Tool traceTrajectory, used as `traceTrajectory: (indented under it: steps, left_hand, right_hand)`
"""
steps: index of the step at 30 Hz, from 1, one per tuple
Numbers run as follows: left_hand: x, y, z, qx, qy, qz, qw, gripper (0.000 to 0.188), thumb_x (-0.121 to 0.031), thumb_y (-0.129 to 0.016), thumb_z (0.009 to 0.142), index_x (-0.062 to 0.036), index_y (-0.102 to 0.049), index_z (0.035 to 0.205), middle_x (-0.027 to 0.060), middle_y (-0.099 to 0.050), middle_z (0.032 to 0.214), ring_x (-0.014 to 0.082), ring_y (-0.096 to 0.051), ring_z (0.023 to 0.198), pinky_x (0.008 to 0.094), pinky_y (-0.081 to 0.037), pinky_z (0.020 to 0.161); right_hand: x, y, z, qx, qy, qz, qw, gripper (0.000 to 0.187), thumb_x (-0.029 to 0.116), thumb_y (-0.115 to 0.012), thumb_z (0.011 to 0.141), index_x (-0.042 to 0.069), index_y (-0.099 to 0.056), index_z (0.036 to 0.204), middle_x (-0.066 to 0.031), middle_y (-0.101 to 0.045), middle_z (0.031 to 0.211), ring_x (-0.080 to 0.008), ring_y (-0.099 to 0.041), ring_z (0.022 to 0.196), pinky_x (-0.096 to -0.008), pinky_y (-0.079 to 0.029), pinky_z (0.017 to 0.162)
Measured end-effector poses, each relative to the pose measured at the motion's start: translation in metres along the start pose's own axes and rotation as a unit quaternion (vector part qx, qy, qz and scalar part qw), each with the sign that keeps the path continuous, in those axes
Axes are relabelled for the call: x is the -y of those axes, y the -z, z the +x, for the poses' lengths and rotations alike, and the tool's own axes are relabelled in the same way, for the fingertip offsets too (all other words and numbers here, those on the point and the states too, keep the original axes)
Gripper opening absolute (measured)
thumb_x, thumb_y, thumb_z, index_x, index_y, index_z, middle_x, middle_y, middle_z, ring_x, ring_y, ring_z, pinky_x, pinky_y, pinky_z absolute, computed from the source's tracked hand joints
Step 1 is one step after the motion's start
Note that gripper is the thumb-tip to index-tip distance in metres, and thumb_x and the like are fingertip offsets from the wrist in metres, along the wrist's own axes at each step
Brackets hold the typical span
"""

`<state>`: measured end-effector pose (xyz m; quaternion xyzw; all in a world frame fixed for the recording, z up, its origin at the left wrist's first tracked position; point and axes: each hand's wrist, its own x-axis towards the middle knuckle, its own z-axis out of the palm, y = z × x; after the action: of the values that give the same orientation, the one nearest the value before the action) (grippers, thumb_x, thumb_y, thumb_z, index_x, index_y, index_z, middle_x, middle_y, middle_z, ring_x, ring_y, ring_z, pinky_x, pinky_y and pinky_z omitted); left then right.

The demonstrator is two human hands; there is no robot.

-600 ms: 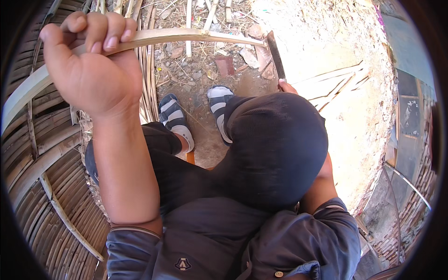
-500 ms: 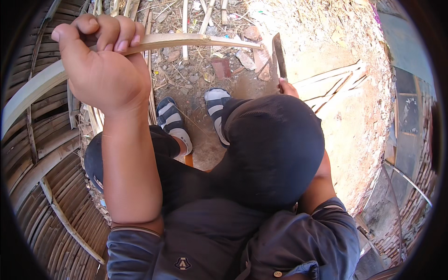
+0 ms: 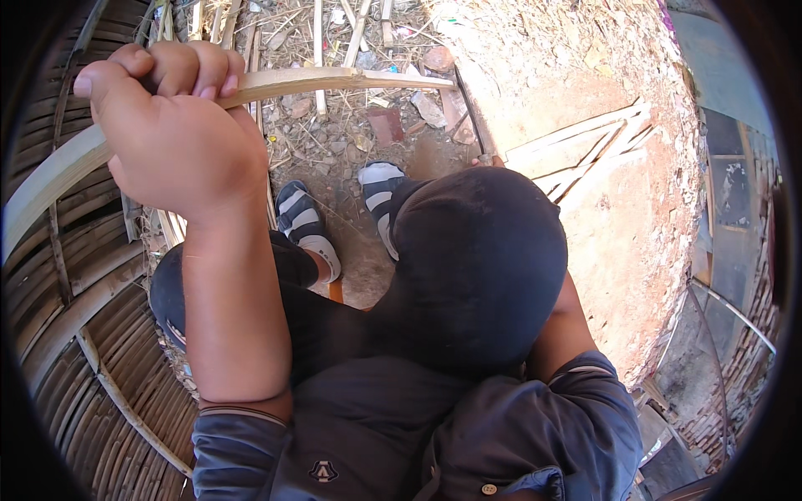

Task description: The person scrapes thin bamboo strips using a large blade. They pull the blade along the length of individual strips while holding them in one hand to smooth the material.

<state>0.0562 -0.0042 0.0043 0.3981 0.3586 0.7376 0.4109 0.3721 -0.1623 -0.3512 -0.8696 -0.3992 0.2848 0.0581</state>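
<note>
My left hand (image 3: 180, 146) is closed around a long pale bamboo strip (image 3: 305, 81), raised at the upper left. From the fist, the strip curves down to the left rim and runs right to a thinner end. A knife (image 3: 473, 113) with a long dark blade, now seen nearly edge-on, stands at that thin end; whether it touches cannot be told. The knife's handle end is in my right hand (image 3: 498, 161), of which only a little shows past my bent, dark-clothed knee (image 3: 476, 259).
Loose bamboo strips (image 3: 319, 58), stones and straw litter the ground ahead. My feet in striped sandals (image 3: 302, 219) rest on bare earth. A slatted bamboo wall (image 3: 92, 409) curves along the left. Sunlit ground with several thin sticks (image 3: 585, 146) lies right of my knee.
The knife has moved left to the strip's thin end, and its blade has turned from broadside to nearly edge-on. My left hand has shifted slightly left and down, still holding the strip.
</note>
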Motion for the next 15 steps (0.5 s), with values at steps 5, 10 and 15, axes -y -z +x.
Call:
traceTrajectory:
  steps: [5, 10, 15]
  left_hand:
    - [-0.001, 0.003, -0.006, 0.029, -0.006, -0.014, 0.999, 0.028, -0.035, -0.039, 0.113, -0.0122, -0.043, 0.097, 0.0, -0.029, 0.066, 0.0151, -0.03, 0.061, 0.0324, -0.033, 0.063]
    - [0.0, 0.002, -0.004, 0.0, -0.007, 0.007, 1.0, 0.028, -0.035, -0.039, 0.113, -0.0119, -0.043, 0.098, -0.0001, -0.029, 0.066, 0.0152, -0.031, 0.061, 0.033, -0.034, 0.063]
    - [-0.003, -0.011, -0.005, -0.003, 0.01, -0.001, 1.0, 0.029, -0.036, -0.041, 0.113, -0.0115, -0.043, 0.097, -0.0004, -0.03, 0.066, 0.0143, -0.032, 0.06, 0.0328, -0.034, 0.062]
  right_hand:
    - [0.009, 0.042, 0.003, 0.105, -0.026, 0.329, 0.938, 0.051, 0.047, -0.064, 0.104, -0.002, -0.064, 0.114, -0.0086, -0.066, 0.08, -0.0162, -0.061, 0.075, -0.0336, -0.05, 0.072]
    - [0.048, 0.078, -0.036, -0.038, 0.041, 0.333, 0.941, 0.049, 0.045, -0.062, 0.105, -0.002, -0.064, 0.118, -0.013, -0.07, 0.084, -0.0175, -0.065, 0.08, -0.0358, -0.052, 0.076]
    - [-0.038, -0.006, 0.018, 0.039, -0.021, 0.041, 0.998, 0.057, 0.044, -0.068, 0.101, -0.004, -0.061, 0.131, -0.0226, -0.074, 0.096, -0.0232, -0.072, 0.09, -0.0404, -0.055, 0.085]
